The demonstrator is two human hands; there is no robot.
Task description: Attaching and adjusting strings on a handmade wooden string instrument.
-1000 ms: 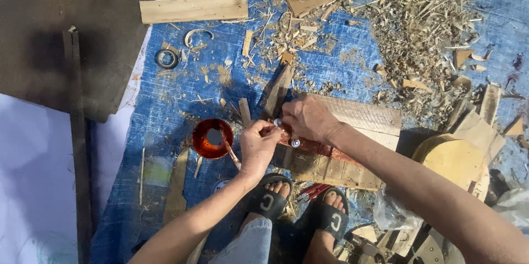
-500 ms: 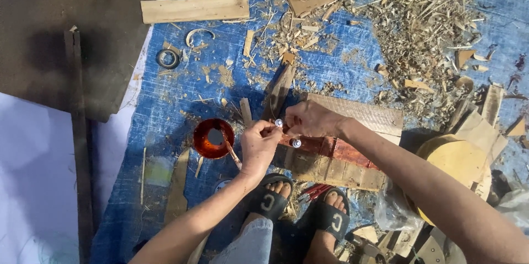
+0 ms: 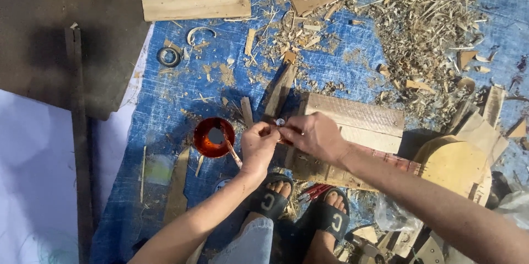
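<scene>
My left hand [image 3: 258,144] and my right hand [image 3: 315,136] meet over a blue tarp [image 3: 182,88], fingertips together on a small reddish piece with a shiny round metal part [image 3: 280,123] at its top. What exactly the piece is stays hidden by my fingers. Just left of my left hand stands a small round red bowl [image 3: 213,137] of dark liquid with a thin stick leaning in it. Under my right hand lies a pale wooden board [image 3: 358,121]. My feet in black sandals [image 3: 268,202] rest below.
A long wood plank [image 3: 196,7] lies at the upper left, a tape roll [image 3: 168,56] below it. Wood shavings and offcuts [image 3: 419,22] pile at the upper right. Rounded wooden pieces [image 3: 454,165] sit at right. A dark board [image 3: 60,33] and a metal bar [image 3: 81,132] lie left.
Both hands stayed together over the board; the right hand shifted slightly and the shiny metal part now shows above the fingertips rather than below them.
</scene>
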